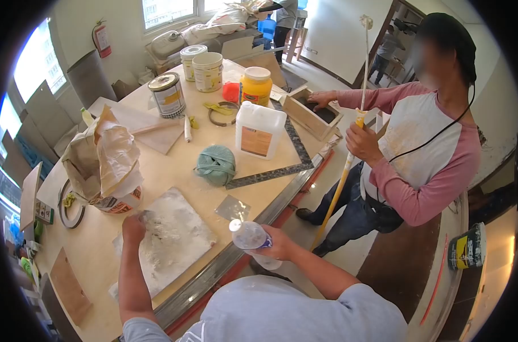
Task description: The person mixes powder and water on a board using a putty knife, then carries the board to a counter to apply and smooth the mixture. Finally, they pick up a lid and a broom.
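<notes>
My right hand (pixel 280 244) is wrapped around a clear plastic bottle (pixel 251 237) with a white cap, tilted at the table's front edge. My left hand (pixel 134 229) is closed at the left edge of a flat board (pixel 185 248); whatever its fingers hold is hidden. White powder (pixel 159 233) lies heaped and smeared across that board. Just beyond my left hand stands an open paper sack (pixel 119 162) with a crumpled top, in front of a white-and-red bucket (pixel 119 200). A small clear sheet (pixel 233 207) lies near the bottle.
On the table (pixel 202 199) are a ball of green twine (pixel 215 164), a white jug (pixel 260 131), a yellow tub (pixel 255 85), a paint can (pixel 167 95) and white buckets (pixel 207 72). At right, a co-worker (pixel 424 131) holds a long pole (pixel 341 182) and reaches into a wooden box (pixel 311 114).
</notes>
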Demonstrator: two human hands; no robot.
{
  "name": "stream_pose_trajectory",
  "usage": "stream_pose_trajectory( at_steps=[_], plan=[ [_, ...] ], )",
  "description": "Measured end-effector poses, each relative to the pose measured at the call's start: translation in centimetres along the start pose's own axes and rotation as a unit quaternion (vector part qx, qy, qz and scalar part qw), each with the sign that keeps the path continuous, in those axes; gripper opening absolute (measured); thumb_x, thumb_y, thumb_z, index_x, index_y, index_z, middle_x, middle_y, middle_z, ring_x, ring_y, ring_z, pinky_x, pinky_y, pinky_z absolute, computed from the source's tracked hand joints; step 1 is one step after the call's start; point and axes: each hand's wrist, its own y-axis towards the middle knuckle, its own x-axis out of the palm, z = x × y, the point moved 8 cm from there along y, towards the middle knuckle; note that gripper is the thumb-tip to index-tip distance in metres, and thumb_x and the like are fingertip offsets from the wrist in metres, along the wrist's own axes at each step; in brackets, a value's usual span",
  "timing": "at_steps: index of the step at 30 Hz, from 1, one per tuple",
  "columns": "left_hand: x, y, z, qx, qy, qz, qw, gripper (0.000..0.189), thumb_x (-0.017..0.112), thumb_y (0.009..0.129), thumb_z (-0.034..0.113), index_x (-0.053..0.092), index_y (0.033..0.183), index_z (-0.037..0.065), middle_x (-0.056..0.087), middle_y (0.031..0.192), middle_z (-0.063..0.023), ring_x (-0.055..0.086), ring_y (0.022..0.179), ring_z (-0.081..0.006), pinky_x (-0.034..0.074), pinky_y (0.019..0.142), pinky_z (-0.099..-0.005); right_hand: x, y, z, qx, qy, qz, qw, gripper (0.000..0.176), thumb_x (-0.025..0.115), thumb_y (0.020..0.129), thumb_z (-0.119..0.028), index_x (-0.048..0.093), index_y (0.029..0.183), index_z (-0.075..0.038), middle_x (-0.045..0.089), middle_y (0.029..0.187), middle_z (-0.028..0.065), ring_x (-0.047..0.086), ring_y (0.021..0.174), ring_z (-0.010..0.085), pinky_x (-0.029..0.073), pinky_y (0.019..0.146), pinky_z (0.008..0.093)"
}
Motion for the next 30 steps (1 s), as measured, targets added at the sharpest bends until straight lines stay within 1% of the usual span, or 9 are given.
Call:
stream_pose_trajectory(
  at_steps=[4,7,10,13,15,20,23,26,30],
  plan=[
    [1.5,2.4,-1.9,0.004,0.008,0.023,1.000,0.021,0.051,0.079,0.005,0.070,0.089,0.003,0.067,0.091,-0.0207,0.062,0.090,-0.0415,0.050,0.080,-0.0482,0.2,-0.7,0.1,0.013,-0.008,-0.010,1.000,0.062,0.083,0.073,-0.028,0.059,0.125,-0.005,0.067,0.116,0.0131,0.065,0.107,0.0251,0.050,0.092,0.0363],
    [4.1,3.1,2.2,0.072,-0.112,-0.033,0.991,0.022,0.052,0.077,0.003,0.071,0.089,0.005,0.068,0.091,-0.0185,0.062,0.091,-0.0402,0.050,0.081,-0.0473,0.6,-0.2,-0.6,0.003,-0.011,-0.020,1.000,0.062,0.083,0.073,-0.028,0.058,0.126,-0.005,0.067,0.116,0.0127,0.065,0.106,0.0253,0.050,0.092,0.0368],
    [2.7,1.0,7.3,0.101,-0.057,-0.042,0.992,0.025,0.053,0.075,0.002,0.072,0.090,0.007,0.069,0.090,-0.0158,0.062,0.091,-0.0375,0.050,0.082,-0.0456,1.1,0.5,-1.1,-0.007,-0.023,-0.027,0.999,0.063,0.083,0.073,-0.028,0.058,0.126,-0.005,0.067,0.116,0.0128,0.065,0.106,0.0257,0.050,0.092,0.0373],
    [2.2,0.8,7.4,0.111,-0.002,-0.129,0.985,0.027,0.053,0.073,0.002,0.073,0.090,0.009,0.069,0.089,-0.0143,0.062,0.091,-0.0357,0.050,0.083,-0.0442,1.0,1.3,-1.5,-0.018,-0.024,-0.034,0.999,0.062,0.083,0.073,-0.026,0.058,0.125,-0.005,0.067,0.116,0.0123,0.064,0.106,0.0249,0.049,0.093,0.0368],
    [1.7,1.9,7.6,0.121,0.001,-0.090,0.989,0.025,0.054,0.073,0.002,0.073,0.087,0.010,0.069,0.087,-0.0138,0.062,0.090,-0.0352,0.050,0.083,-0.0442,0.9,1.4,-1.6,-0.014,-0.031,-0.044,0.998,0.060,0.083,0.074,-0.022,0.058,0.125,-0.004,0.066,0.117,0.0110,0.063,0.108,0.0220,0.048,0.095,0.0356],
    [4.4,-0.4,11.4,0.210,-0.014,-0.127,0.969,0.018,0.057,0.067,0.002,0.070,0.074,0.012,0.068,0.081,-0.0093,0.061,0.089,-0.0311,0.047,0.084,-0.0421,1.3,1.8,-0.7,-0.024,-0.047,-0.053,0.997,0.061,0.082,0.073,-0.030,0.059,0.123,-0.005,0.067,0.112,0.0140,0.065,0.104,0.0289,0.050,0.092,0.0368],
    [3.5,-3.8,11.1,0.279,0.010,-0.189,0.942,0.019,0.058,0.063,0.001,0.070,0.071,0.013,0.067,0.078,-0.0074,0.062,0.089,-0.0291,0.046,0.087,-0.0394,0.4,1.7,-1.0,-0.022,-0.034,-0.051,0.998,0.061,0.082,0.073,-0.029,0.058,0.124,-0.006,0.067,0.113,0.0136,0.065,0.105,0.0278,0.050,0.092,0.0368],
    [1.3,-5.2,9.7,0.299,0.062,-0.179,0.935,0.017,0.059,0.063,0.003,0.070,0.071,0.013,0.068,0.079,-0.0075,0.062,0.090,-0.0277,0.045,0.090,-0.0381,-0.3,1.4,-0.1,-0.025,-0.014,-0.046,0.999,0.061,0.082,0.074,-0.028,0.058,0.125,-0.006,0.067,0.114,0.0130,0.065,0.106,0.0256,0.049,0.093,0.0365],
    [-4.2,-5.4,7.5,0.140,-0.042,-0.059,0.988,0.010,0.062,0.071,0.007,0.070,0.074,0.010,0.069,0.081,-0.0106,0.062,0.088,-0.0319,0.047,0.085,-0.0408,-1.5,0.9,-0.4,0.000,-0.002,-0.043,0.999,0.061,0.082,0.074,-0.027,0.058,0.126,-0.006,0.067,0.115,0.0123,0.064,0.106,0.0232,0.049,0.094,0.0357]
  ],
)
